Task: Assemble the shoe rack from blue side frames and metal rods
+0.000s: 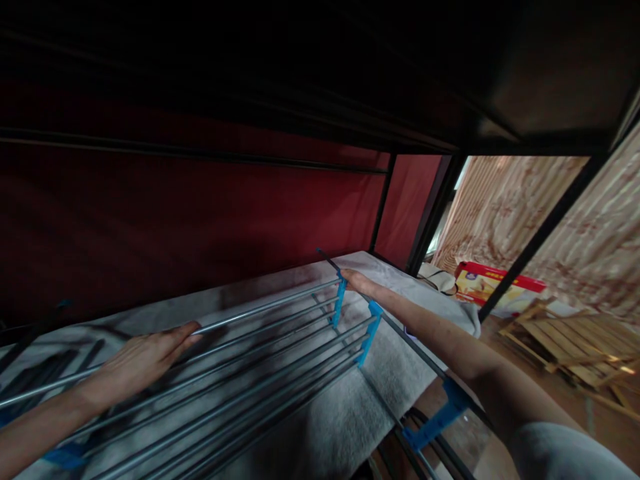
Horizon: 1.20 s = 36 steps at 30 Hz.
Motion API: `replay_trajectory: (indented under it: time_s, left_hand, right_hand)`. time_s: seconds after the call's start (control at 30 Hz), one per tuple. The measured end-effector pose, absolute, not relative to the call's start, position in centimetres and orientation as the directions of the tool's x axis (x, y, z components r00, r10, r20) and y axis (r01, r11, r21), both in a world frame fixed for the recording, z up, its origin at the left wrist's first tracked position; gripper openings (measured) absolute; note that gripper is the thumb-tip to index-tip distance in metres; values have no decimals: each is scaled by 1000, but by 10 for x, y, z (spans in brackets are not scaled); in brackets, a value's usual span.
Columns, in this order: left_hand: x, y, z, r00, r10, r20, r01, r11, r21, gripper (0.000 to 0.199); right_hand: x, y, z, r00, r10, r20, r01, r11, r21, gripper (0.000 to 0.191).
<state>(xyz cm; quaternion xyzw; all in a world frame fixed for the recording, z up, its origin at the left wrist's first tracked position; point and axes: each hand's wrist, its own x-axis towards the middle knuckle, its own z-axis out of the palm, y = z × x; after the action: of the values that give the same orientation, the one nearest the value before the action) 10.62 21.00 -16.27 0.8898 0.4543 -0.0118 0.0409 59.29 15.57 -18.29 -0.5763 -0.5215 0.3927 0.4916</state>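
Observation:
A shoe rack of grey metal tubes point(280, 363) and blue plastic connectors point(369, 333) lies across a grey fleecy blanket point(345, 407). My left hand point(150, 353) is closed along the rack's top tube, with thumb and fingertips against it. Farther off, my right hand point(354, 280) is closed at the blue connector on the far end of the same tube, beside the dark upright rod. Its fingers are partly hidden. Another blue connector point(440, 417) sits lower on the rack, below my right forearm. Parts of the rack at the lower left are in shadow.
Low overhead is a dark bunk panel point(300, 60), with a red wall point(200, 220) behind and black frame posts point(430, 220) at the right. Beyond are a red and yellow box point(495, 287), slatted wooden furniture point(580, 340) and a patterned curtain point(530, 207).

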Motion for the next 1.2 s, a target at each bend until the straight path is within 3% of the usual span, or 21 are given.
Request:
replay_trajectory:
  time_s: [0.67, 1.2]
  left_hand:
    - [110, 207, -157, 578, 806, -126, 816, -570, 96, 62]
    - [108, 210, -157, 563, 817, -122, 824, -542, 166, 64]
  right_hand:
    - [605, 169, -197, 128, 988, 85, 252, 51, -966, 42]
    - [599, 160, -188, 168, 985, 32, 247, -11, -969, 35]
